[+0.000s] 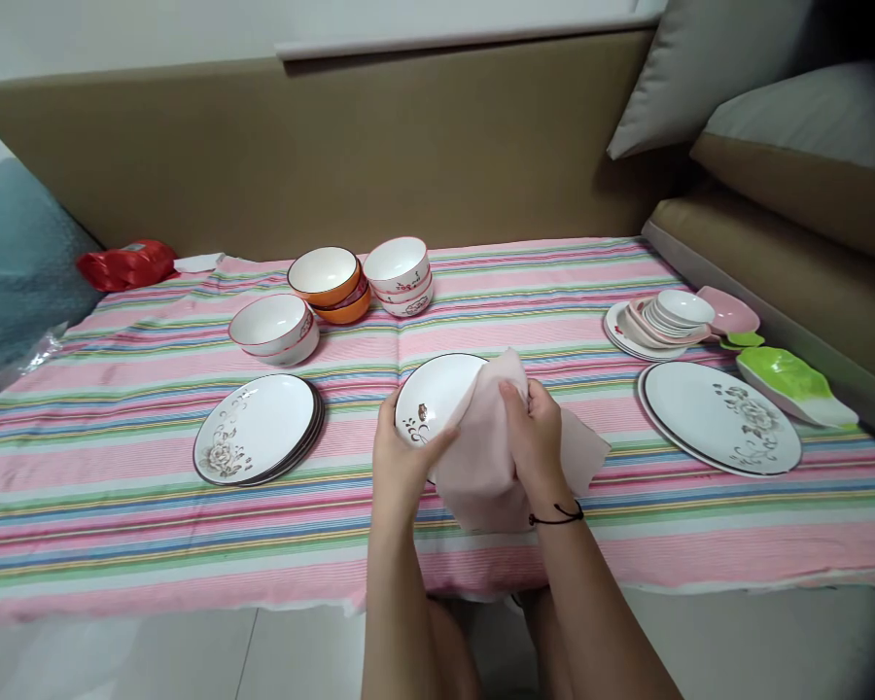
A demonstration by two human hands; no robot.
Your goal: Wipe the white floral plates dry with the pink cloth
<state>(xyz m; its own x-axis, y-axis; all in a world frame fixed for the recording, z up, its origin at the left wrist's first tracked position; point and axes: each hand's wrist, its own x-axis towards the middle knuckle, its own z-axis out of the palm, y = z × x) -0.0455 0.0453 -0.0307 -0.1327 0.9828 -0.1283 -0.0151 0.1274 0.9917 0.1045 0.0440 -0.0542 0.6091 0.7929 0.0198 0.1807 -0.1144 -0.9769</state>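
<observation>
A white plate [441, 384] with a dark rim and a brown flower pattern is held up in front of me. My left hand [404, 447] grips its left edge, thumb on the face and fingers around the rim. A pale pink cloth [477, 462] covers the plate's right side and hangs down below it. Through the cloth, my right hand [540, 423] grasps the right part of the plate, with the thumb on top. To the left lies a stack of similar plates [259, 428]; on the right are larger oval plates [721, 418].
Bowls stand at the back left: white ones [269, 326], an orange-sided stack [325, 277] and another white stack [398, 267]. Small dishes [660, 321], a pink dish [729, 313] and a green leaf-shaped dish [791, 379] sit at right. A red bundle [127, 265] lies far left on the striped cloth [146, 515].
</observation>
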